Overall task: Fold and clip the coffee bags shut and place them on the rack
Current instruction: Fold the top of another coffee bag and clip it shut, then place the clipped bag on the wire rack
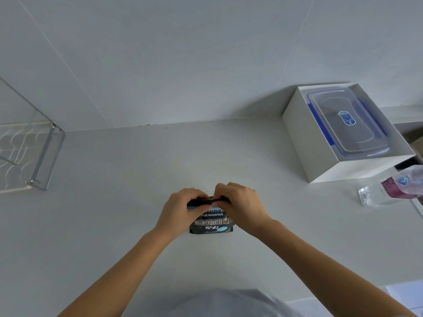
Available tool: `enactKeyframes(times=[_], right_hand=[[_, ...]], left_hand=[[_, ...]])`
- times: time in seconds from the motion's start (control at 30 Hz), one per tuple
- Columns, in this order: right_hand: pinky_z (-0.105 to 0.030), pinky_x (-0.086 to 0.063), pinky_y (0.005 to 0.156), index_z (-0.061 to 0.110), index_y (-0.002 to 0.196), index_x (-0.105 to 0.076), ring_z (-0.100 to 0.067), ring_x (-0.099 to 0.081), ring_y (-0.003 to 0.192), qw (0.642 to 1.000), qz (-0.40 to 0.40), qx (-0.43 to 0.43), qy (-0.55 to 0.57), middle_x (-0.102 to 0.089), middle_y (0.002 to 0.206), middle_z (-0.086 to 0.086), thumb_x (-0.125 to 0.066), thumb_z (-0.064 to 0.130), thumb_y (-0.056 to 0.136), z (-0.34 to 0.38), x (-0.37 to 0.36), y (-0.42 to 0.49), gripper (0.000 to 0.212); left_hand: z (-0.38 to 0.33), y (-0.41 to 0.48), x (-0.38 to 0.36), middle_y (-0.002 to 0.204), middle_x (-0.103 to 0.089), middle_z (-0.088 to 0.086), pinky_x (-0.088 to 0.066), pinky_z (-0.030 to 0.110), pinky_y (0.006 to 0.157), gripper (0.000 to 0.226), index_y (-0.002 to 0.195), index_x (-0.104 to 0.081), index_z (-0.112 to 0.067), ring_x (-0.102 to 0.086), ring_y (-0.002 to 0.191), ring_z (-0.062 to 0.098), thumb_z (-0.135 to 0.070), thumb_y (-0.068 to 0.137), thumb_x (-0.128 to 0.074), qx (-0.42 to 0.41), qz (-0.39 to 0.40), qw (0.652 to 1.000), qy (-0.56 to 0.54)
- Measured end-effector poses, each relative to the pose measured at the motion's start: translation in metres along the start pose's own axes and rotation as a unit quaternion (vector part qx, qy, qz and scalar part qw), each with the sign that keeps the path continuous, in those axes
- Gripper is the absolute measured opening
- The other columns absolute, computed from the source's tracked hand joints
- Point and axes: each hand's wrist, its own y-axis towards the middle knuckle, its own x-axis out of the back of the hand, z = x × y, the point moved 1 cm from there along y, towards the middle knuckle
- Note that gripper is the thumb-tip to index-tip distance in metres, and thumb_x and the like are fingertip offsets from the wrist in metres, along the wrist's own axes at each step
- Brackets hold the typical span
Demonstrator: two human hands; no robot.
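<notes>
On my feed the white box (320,143) sits at the far right of the surface (137,179), pushed close to the wall. It is an open, straight-sided carton with matte walls, and inside it lies a clear plastic food container (349,124), rectangular with rounded corners, its lid on and blue latches running along the sides. A small blue label sits in the middle of the lid. I cannot tell whether anything is inside the container.

Just beside the box, nearer the right edge, a clear plastic bottle (389,188) lies tilted on its side, its ribbed body wrapped in a dark red label.

At the far left stands the rack (43,154), thin chrome rods over a pale tray patterned with curved lines; I see no bags on it.

The coffee bag (211,221) lies flat in the middle of the surface, a glossy black pouch with white and gold lettering and a pale blue patch near its lower edge. Its top is rolled into a narrow dark band. My left hand (180,209) is clamped on the left end of that band, fingers curled over it, and my right hand (240,204) pinches the right end the same way, thumbs nearly meeting in the middle. The surface itself is smooth, pale grey and bare of texture, meeting large plain wall tiles.
</notes>
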Motion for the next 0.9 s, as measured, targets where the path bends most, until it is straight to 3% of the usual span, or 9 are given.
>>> enactKeyframes(times=[0.1, 0.23, 0.33, 0.43, 0.57, 0.63, 0.7, 0.8, 0.9], right_hand=[[-0.031, -0.043, 0.063, 0.022, 0.085, -0.057, -0.013, -0.05, 0.072, 0.999, -0.016, 0.003, 0.034, -0.059, 0.077, 0.004, -0.062, 0.022, 0.083, -0.002, -0.005, 0.0, 0.005], [-0.022, -0.045, 0.069, 0.028, 0.095, -0.057, -0.003, -0.049, 0.084, 0.994, -0.058, 0.004, 0.088, -0.054, 0.088, 0.018, -0.065, 0.023, 0.081, -0.01, -0.013, -0.002, 0.017], [-0.02, -0.045, 0.087, 0.029, 0.114, -0.052, -0.005, -0.05, 0.106, 0.981, -0.074, -0.051, 0.172, -0.054, 0.111, 0.015, -0.068, 0.021, 0.079, -0.024, -0.018, -0.007, 0.039], [-0.032, -0.045, 0.095, 0.026, 0.126, -0.042, -0.011, -0.05, 0.115, 0.932, -0.035, -0.19, 0.306, -0.052, 0.126, 0.006, -0.067, 0.031, 0.083, -0.042, -0.021, -0.014, 0.05], [-0.032, -0.052, 0.082, 0.032, 0.122, -0.044, -0.002, -0.061, 0.101, 0.877, 0.105, -0.266, 0.386, -0.058, 0.122, 0.008, -0.05, 0.046, 0.091, -0.05, -0.036, -0.028, 0.035], [-0.028, -0.056, 0.074, 0.03, 0.124, -0.043, -0.004, -0.066, 0.092, 0.879, 0.111, -0.264, 0.381, -0.061, 0.115, 0.009, -0.05, 0.045, 0.091, -0.045, -0.041, -0.028, 0.037], [-0.032, -0.057, 0.077, 0.025, 0.124, -0.045, -0.011, -0.066, 0.094, 0.891, 0.104, -0.276, 0.346, -0.064, 0.113, 0.004, -0.047, 0.048, 0.092, -0.039, -0.041, -0.022, 0.039], [-0.028, -0.051, 0.067, 0.024, 0.118, -0.047, -0.015, -0.063, 0.087, 0.896, 0.137, -0.299, 0.297, -0.064, 0.108, 0.001, -0.032, 0.054, 0.095, -0.025, -0.038, -0.013, 0.041], [-0.024, -0.048, 0.063, 0.025, 0.125, -0.041, -0.011, -0.063, 0.081, 0.897, 0.168, -0.288, 0.288, -0.063, 0.1, 0.005, -0.028, 0.056, 0.095, -0.008, -0.037, -0.009, 0.045]], left_hand=[[0.0, -0.003, -0.004, 0.088, -0.071, -0.016, -0.054, 0.03, 0.08, 0.024, 0.095, -0.06, -0.036, -0.065, 0.088, 0.003, -0.029, 0.076, -0.072, -0.009, -0.033, 0.999, -0.019], [0.008, -0.004, -0.005, 0.096, -0.07, -0.015, -0.049, 0.01, 0.079, 0.045, 0.113, -0.051, -0.032, -0.064, 0.094, -0.002, -0.025, 0.076, -0.075, 0.024, -0.084, 0.992, -0.086], [0.016, -0.007, -0.005, 0.105, -0.065, -0.013, -0.051, 0.011, 0.075, 0.037, 0.104, -0.053, -0.036, -0.061, 0.1, 0.001, -0.024, 0.076, -0.074, 0.09, -0.142, 0.971, -0.171], [0.024, -0.013, -0.01, 0.112, -0.063, -0.005, -0.051, 0.024, 0.081, 0.038, 0.104, -0.054, -0.032, -0.061, 0.106, 0.01, -0.036, 0.073, -0.076, 0.173, -0.133, 0.945, -0.243], [0.018, -0.021, -0.022, 0.11, -0.065, -0.007, -0.049, 0.017, 0.069, 0.048, 0.109, -0.055, -0.029, -0.062, 0.098, 0.003, -0.062, 0.074, -0.052, 0.228, -0.042, 0.932, -0.28], [0.015, -0.023, -0.024, 0.104, -0.062, -0.019, -0.047, 0.017, 0.07, 0.031, 0.103, -0.055, -0.042, -0.058, 0.093, -0.006, -0.061, 0.083, -0.041, 0.239, -0.027, 0.926, -0.292], [0.014, -0.024, -0.023, 0.1, -0.06, -0.023, -0.046, 0.018, 0.07, 0.025, 0.103, -0.054, -0.043, -0.056, 0.09, -0.008, -0.054, 0.092, -0.035, 0.247, -0.012, 0.92, -0.303], [0.014, -0.03, -0.015, 0.101, -0.063, -0.019, -0.045, 0.016, 0.065, 0.028, 0.114, -0.051, -0.036, -0.06, 0.089, -0.005, -0.05, 0.093, -0.037, 0.251, 0.011, 0.929, -0.271], [0.022, -0.041, 0.005, 0.104, -0.065, -0.018, -0.046, 0.013, 0.063, 0.026, 0.118, -0.051, -0.037, -0.063, 0.088, -0.004, -0.041, 0.093, -0.048, 0.244, 0.008, 0.935, -0.259]])
